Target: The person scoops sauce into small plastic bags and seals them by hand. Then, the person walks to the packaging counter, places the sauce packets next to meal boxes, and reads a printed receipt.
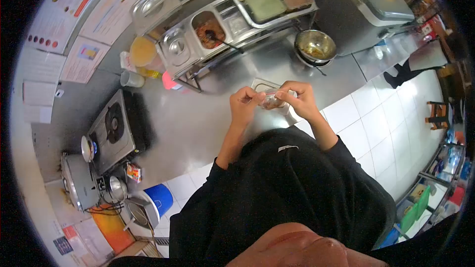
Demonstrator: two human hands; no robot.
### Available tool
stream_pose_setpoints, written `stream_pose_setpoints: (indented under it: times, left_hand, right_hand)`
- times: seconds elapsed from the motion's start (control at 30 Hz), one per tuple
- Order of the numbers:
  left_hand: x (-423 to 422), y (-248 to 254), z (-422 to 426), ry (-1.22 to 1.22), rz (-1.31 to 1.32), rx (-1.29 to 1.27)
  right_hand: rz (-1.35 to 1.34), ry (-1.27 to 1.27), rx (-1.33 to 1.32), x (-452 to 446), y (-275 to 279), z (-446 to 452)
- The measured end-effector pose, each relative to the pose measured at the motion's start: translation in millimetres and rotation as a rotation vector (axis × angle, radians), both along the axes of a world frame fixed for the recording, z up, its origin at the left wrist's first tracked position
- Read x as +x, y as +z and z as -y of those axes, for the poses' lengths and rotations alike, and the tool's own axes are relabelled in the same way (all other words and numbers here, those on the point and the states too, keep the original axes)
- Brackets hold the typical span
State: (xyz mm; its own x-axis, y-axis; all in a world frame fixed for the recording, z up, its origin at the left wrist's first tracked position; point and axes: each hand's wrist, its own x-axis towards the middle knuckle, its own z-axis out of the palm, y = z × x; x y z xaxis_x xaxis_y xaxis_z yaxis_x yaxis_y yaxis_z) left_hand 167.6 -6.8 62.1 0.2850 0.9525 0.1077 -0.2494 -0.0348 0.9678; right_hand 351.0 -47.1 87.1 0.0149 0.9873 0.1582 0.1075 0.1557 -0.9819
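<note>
My left hand and my right hand pinch the top edge of a small clear plastic bag between thumbs and fingers. Something reddish-brown sits inside the bag; its kind is too small to make out. Right behind and below the bag, a pale flat square item lies on the steel counter, mostly hidden by my hands. Whether the bag touches it I cannot tell.
Beyond my hands stands a rack of steel food pans, one with a black-handled spoon. A metal bowl is at the right. On the left are a gas stove, a yellow-topped tub and a clear cup.
</note>
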Motion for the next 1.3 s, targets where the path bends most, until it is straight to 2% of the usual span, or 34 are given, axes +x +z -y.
stream_pose_setpoints:
  times: [0.1,0.17,0.27,0.33,0.37,0.4,0.43,0.47,0.5,0.53,0.57,0.6,0.63,0.67,0.7,0.77,0.83,0.9,0.93,0.97,1.0,1.03,1.07,1.1,1.17,1.23,1.27,1.3]
  left_hand:
    - [21,-6,-4,-0.049,0.073,-0.015]
    - [35,-8,-4,-0.072,0.096,-0.032]
    - [56,-11,-8,-0.080,0.118,-0.070]
    - [64,-27,-16,-0.185,-0.081,-0.109]
    - [68,-35,-24,-0.181,-0.078,-0.097]
    - [73,-41,-35,-0.176,-0.242,0.058]
    - [75,-51,-47,-0.167,-0.408,0.208]
    - [75,-72,-65,-0.118,-0.450,0.107]
    - [73,-86,-82,-0.108,-0.455,0.110]
    - [71,-95,-98,0.098,-0.548,0.250]
    - [68,-99,-111,0.305,-0.633,0.393]
    - [68,-97,-122,0.311,-0.630,0.404]
    - [69,-93,-134,0.415,-0.779,0.563]
    - [70,-90,-145,0.521,-0.924,0.723]
    - [68,-94,-159,0.523,-0.909,0.741]
    - [64,-111,-197,0.449,-1.185,0.696]
    - [62,-117,-216,0.377,-1.199,0.699]
    - [50,-136,-239,0.318,-1.239,0.842]
    - [45,-163,-267,0.266,-1.240,0.632]
    - [57,-136,-253,0.309,-1.350,0.428]
    - [37,-174,-281,0.309,-1.003,0.900]
    - [36,-160,-274,0.252,-1.210,0.718]
    - [41,-143,-266,0.209,-1.198,0.711]
    - [31,-161,-282,0.156,-1.356,0.494]
    - [29,-157,-286,0.136,-1.094,0.605]
    - [15,-188,-317,0.191,-1.496,0.732]
    - [7,-200,-321,0.173,-1.491,0.755]
    - [3,-209,-324,0.242,-1.252,0.716]
  right_hand:
    - [-0.033,-0.019,-0.058,21,-9,4]
    - [-0.189,-0.009,-0.105,33,-23,5]
    - [-0.231,0.080,-0.048,42,-28,6]
    - [-0.229,0.095,-0.113,50,-47,7]
    - [-0.227,0.106,-0.185,57,-57,6]
    - [0.071,0.132,-0.273,71,-60,4]
    - [0.074,0.138,-0.265,81,-71,1]
    - [0.193,0.081,-0.175,89,-87,-1]
    - [0.307,0.026,-0.084,95,-98,-2]
    - [0.463,-0.026,-0.147,102,-103,-2]
    - [0.462,-0.022,-0.136,108,-115,-2]
    - [0.521,-0.135,0.006,113,-132,-1]
    - [0.580,-0.254,0.151,118,-145,-1]
    - [0.564,-0.268,0.138,121,-149,1]
    - [0.593,-0.282,0.167,125,-163,2]
    - [0.609,-0.300,0.184,129,-174,4]
    - [0.623,-0.282,0.128,133,-187,2]
    - [0.700,-0.178,0.212,141,-199,-1]
    - [0.750,-0.175,0.175,141,-201,-1]
    - [0.798,-0.178,0.134,140,-202,-1]
    - [0.771,-0.188,0.129,140,-202,0]
    - [0.745,-0.196,0.123,141,-203,1]
    - [0.742,-0.203,0.151,142,-208,1]
    - [0.741,-0.203,0.178,143,-213,1]
    - [0.718,-0.241,0.167,144,-214,3]
    - [0.778,-0.165,0.171,145,-205,6]
    - [0.768,-0.168,0.191,145,-202,7]
    - [0.770,-0.190,0.188,146,-202,7]
